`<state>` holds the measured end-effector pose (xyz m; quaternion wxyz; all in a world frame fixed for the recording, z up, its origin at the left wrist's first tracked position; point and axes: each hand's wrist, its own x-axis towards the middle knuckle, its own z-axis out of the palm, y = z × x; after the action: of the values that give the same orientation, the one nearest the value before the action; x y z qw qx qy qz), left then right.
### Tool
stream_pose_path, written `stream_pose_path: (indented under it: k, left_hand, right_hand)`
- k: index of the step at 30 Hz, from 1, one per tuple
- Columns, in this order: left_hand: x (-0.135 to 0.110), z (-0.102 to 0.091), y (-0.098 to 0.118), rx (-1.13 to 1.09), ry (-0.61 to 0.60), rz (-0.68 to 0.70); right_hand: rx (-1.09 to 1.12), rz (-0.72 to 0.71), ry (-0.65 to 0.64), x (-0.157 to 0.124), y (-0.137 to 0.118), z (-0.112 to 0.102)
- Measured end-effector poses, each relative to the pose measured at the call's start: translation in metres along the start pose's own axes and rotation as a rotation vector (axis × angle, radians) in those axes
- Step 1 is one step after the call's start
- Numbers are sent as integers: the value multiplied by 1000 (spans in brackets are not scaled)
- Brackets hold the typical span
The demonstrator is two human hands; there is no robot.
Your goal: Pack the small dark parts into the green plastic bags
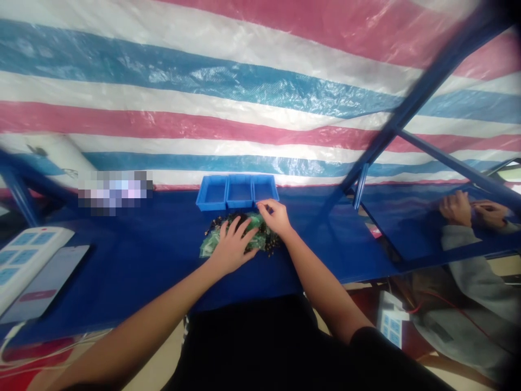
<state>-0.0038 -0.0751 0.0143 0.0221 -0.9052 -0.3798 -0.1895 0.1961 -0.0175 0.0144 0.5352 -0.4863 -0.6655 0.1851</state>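
A pile of small dark parts and green pieces (252, 231) lies on the blue table (154, 255), just in front of three joined blue bins (238, 191). My left hand (232, 247) rests flat on the pile with its fingers spread. My right hand (277, 216) hovers at the pile's far right edge, near the rightmost bin, fingers pinched together; what they hold is too small to make out.
A white power strip (24, 260) and a phone (49, 282) lie at the table's left end. A blue metal frame (391, 130) crosses on the right. Another person's hands (472, 210) work at the neighbouring table on the right. A striped tarp hangs behind.
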Motion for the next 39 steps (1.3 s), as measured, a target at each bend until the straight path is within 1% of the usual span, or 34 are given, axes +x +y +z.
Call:
stream_pose_path:
  k: [2,3,5,7,8,10,12,14,16,18,20,22,26,28,31,33,36,39]
  left_hand:
    - [2,-1,6,4,37,9]
    - [3,-2,11,-9,33,58]
    - [3,-1,24,-66,2,207]
    - [5,3,37,-122,-42,345]
    - [7,6,43,-136,-56,389]
    - [13,14,49,-140,-65,418]
    - [20,20,48,-127,-54,371]
    - [27,24,43,-106,-30,330]
    - [33,26,36,-90,-5,326]
    - [37,27,28,-84,10,335]
    - [42,28,22,-74,24,317]
    - [45,29,18,-63,34,308]
    - [50,32,12,-38,43,308]
    - [50,32,11,-18,38,326]
    - [48,31,14,-11,47,339]
    - [46,28,21,-41,53,355]
    - [41,26,37,-113,26,451]
    - [40,28,47,-116,-9,439]
  right_hand:
    - [70,73,34,1,4,2]
    - [126,114,52,1,6,3]
    - [282,202,91,4,11,6]
    - [481,282,163,7,16,7]
    - [580,318,193,9,18,7]
    - [735,362,222,12,20,5]
    - [810,378,229,14,21,1]
    - [821,388,249,15,21,-2]
    - [802,395,299,15,23,-4]
    - [737,381,380,16,25,-4]
    - [655,371,432,16,27,-3]
    - [608,361,447,16,30,-3]
    - [582,328,437,17,34,-9]
    - [572,340,449,17,36,-9]
    - [577,373,466,17,39,-5]
    - [614,401,478,17,40,-1]
    - [750,483,504,19,41,2]
    - [826,548,589,21,41,0]
